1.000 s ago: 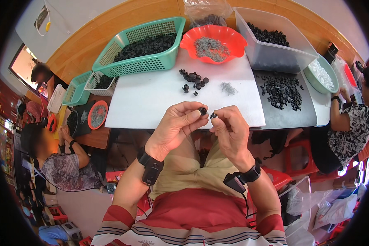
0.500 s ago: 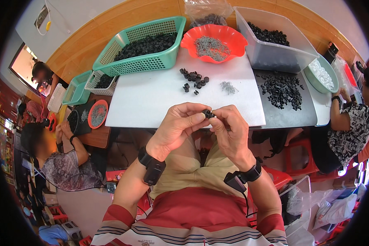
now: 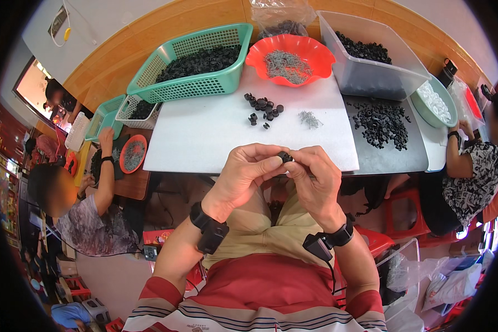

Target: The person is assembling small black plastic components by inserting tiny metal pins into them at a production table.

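Just in front of the white table mat's near edge, my left hand (image 3: 249,170) and my right hand (image 3: 316,178) meet fingertip to fingertip. Both pinch one small black plastic part (image 3: 285,157), whose exact shape is partly hidden by my fingers. Farther in on the mat lies a loose group of black round-capped parts (image 3: 264,106). To its right is a little heap of thin grey metal pieces (image 3: 310,119), too fine to make out singly.
A green basket (image 3: 191,87) of black parts, a red scalloped bowl (image 3: 254,62) of metal pieces and a clear bin (image 3: 379,83) line the back. Black pieces (image 3: 380,124) cover a dark mat at right, beside a green bowl (image 3: 450,119). Co-workers sit on both sides.
My hands stay together on the black part, with the fingers slightly shifted. At left, a co-worker's hand has reached up to the green basket.
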`<state>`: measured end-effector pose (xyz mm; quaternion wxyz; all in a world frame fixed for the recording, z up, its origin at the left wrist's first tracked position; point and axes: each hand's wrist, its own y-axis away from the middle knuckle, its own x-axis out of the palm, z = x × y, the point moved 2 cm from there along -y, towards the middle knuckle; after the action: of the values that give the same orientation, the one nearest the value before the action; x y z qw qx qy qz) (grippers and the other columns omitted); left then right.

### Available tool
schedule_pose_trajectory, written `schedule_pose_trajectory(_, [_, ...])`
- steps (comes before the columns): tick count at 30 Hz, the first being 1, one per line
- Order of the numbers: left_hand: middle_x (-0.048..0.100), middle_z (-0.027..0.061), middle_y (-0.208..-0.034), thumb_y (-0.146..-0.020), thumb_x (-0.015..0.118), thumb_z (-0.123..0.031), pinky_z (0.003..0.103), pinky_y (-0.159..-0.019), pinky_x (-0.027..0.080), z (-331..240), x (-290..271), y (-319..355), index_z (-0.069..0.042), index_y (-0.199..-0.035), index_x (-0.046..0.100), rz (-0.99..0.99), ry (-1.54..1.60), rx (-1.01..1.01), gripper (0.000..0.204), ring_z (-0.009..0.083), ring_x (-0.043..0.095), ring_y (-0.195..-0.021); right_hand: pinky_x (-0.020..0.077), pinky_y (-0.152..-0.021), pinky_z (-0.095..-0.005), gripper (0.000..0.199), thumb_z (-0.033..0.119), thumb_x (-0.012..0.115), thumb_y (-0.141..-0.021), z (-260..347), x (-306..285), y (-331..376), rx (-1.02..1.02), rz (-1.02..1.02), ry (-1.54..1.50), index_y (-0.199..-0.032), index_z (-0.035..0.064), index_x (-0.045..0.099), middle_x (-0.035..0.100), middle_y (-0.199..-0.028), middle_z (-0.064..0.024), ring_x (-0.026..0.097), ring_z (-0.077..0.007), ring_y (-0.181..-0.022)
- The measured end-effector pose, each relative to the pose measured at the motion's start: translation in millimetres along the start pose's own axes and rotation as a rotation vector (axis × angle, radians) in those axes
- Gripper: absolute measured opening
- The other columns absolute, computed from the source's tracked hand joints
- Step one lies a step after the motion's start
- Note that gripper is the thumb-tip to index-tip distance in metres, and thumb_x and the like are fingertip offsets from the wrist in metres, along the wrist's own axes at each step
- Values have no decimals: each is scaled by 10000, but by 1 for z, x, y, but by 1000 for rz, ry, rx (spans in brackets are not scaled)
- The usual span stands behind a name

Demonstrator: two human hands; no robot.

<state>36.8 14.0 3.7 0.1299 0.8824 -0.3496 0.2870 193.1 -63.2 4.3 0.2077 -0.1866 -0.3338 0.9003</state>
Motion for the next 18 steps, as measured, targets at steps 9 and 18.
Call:
schedule_pose_trajectory(9, [723,140,-1153,-946,702,-33,349,-933,620,5,4,1,5,-1142,714,-21,6,7,200,206,719,-1026,557,-612,-295,175,43,775,-878,0,-1,2,-59,-39,35,-1039,-1,721,696,-916,-120,702,-218,-733])
schedule_pose_trajectory(18, [728,146,-1144,-948,702,-33,342,-928,618,6,10,4,8,-1140,716,-59,-50,1,197,206,724,-1010,561,-611,-295,175,50,765,-891,-5,0,7,-55,-62,-9,-1049,-11,718,705,-934,-129,707,-221,-742])
